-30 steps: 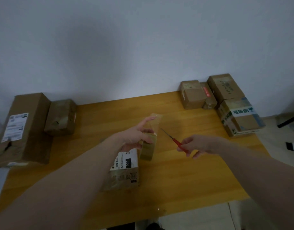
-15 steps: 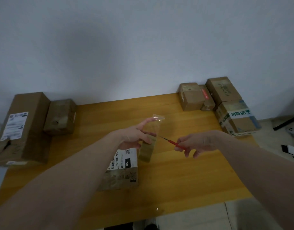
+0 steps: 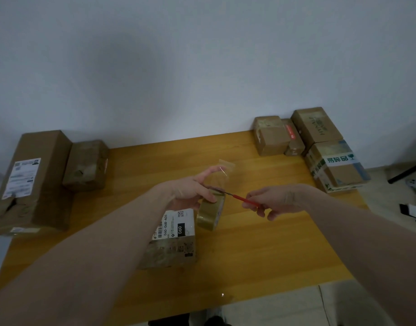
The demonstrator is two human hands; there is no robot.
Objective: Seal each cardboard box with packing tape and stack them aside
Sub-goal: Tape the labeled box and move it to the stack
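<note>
Left hand (image 3: 190, 192) gripping brownish roll of packing tape (image 3: 211, 214), clear strip of tape (image 3: 222, 171) pulled upward past fingers. Right hand (image 3: 274, 201) pinching red-handled scissors (image 3: 235, 196), blades at the strip just above the roll. Small labelled cardboard box (image 3: 171, 241) below on yellow wooden table (image 3: 273, 255). Brown cardboard boxes far left (image 3: 35, 180) and far right (image 3: 331, 165).

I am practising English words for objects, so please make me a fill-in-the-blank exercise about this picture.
1. The left hand holds a roll of brownish packing ____.
2. The right hand grips small scissors with ____ handles.
3. The small cardboard box with a white label lies on the ____ wooden table.
4. A clear tape strip stands ____ the roll.

Missing words: tape; red; yellow; above
</note>
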